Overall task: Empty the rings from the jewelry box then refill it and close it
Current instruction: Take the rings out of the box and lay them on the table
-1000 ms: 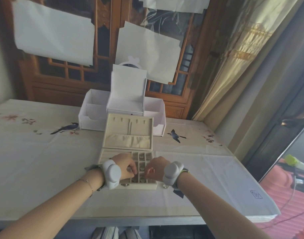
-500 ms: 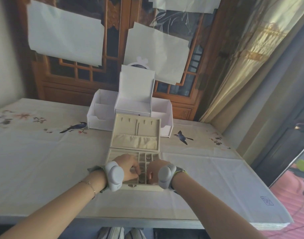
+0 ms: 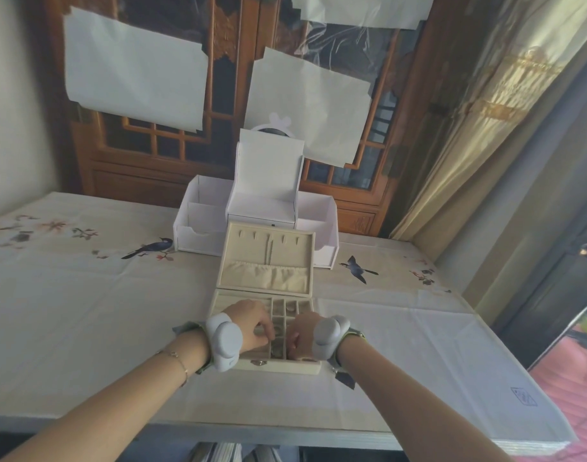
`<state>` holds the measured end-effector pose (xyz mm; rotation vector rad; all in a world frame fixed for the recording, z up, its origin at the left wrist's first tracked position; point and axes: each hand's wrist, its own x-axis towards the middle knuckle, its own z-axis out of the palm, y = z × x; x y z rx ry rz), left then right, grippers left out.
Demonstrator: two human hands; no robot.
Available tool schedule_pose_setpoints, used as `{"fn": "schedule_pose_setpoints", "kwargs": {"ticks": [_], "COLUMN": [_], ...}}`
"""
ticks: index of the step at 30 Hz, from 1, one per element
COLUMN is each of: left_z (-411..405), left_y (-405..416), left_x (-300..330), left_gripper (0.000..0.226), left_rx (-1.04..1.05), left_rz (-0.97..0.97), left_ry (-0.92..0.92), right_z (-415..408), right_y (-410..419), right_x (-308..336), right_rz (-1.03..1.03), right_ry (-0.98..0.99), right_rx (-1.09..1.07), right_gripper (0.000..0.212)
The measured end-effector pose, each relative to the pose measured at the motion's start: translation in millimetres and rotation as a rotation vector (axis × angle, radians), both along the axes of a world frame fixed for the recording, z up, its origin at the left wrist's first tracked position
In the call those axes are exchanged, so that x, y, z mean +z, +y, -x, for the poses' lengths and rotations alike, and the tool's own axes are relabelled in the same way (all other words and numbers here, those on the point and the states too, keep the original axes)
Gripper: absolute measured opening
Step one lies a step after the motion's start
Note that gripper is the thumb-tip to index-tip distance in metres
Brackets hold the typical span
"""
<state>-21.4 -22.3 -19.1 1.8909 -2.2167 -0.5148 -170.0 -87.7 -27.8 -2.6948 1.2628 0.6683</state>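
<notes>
Here both hands [image 3: 252, 323] [image 3: 303, 330] curl, fingers seemingly inside the jewelry box [image 3: 278, 365].

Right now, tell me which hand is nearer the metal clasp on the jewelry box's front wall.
Left. The left hand reaches into the compartments just above and left of the clasp; the right hand is over the compartments farther to the right of it.

Both curled hands, the left hand [image 3: 252, 323] and the right hand [image 3: 302, 331], hide the jewelry box [image 3: 265, 363] compartments beneath them, so any pinched ring cannot be made out.
</notes>
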Motion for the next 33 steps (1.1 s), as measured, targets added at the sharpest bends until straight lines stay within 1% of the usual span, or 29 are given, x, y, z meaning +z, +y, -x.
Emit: {"fn": "schedule_pose_setpoints", "kwargs": {"ticks": [2, 5, 8, 12, 15, 18, 22, 26, 29, 33], "left_z": [5, 10, 15, 21, 25, 29, 33, 37, 40, 36], "left_y": [-3, -8, -11, -16, -20, -23, -30, -33, -32, -33], "left_x": [-1, -5, -7, -8, -11, -13, -13, -13, -10, -14], "left_gripper": [0.021, 0.021, 0.021, 0.022, 0.023, 0.021, 0.005, 0.008, 0.012, 0.041], "left_rx": [0.001, 0.005, -0.003, -0.010, -0.002, 0.023, 0.041, 0.042, 0.013, -0.004], "left_rz": [-0.013, -0.051, -0.090, -0.119, -0.146, -0.188, -0.244, -0.223, -0.224, -0.179], "left_ry": [-0.013, -0.047, -0.111, -0.162, -0.179, -0.207, -0.265, -0.328, -0.355, -0.336], "right_z": [6, 18, 27, 35, 41, 45, 47, 48, 48, 49], "right_y": [2, 5, 5, 1, 2, 4, 6, 8, 7, 8], "right_x": [6, 17, 21, 17, 18, 18, 17, 19, 21, 26], "right_rz": [-0.075, -0.144, -0.153, -0.207, -0.240, -0.256, -0.274, -0.304, -0.311, -0.339], "right_ry": [-0.109, -0.287, -0.423, -0.580, -0.610, -0.615, -0.651, -0.717, -0.762, -0.802], "right_rx": [-0.022, -0.053, -0.084, -0.192, -0.247, -0.284, -0.328, -0.352, -0.351, -0.366], "right_gripper": [0.032, 0.022, 0.029, 0.013, 0.021, 0.020, 0.021, 0.015, 0.014, 0.020]}}
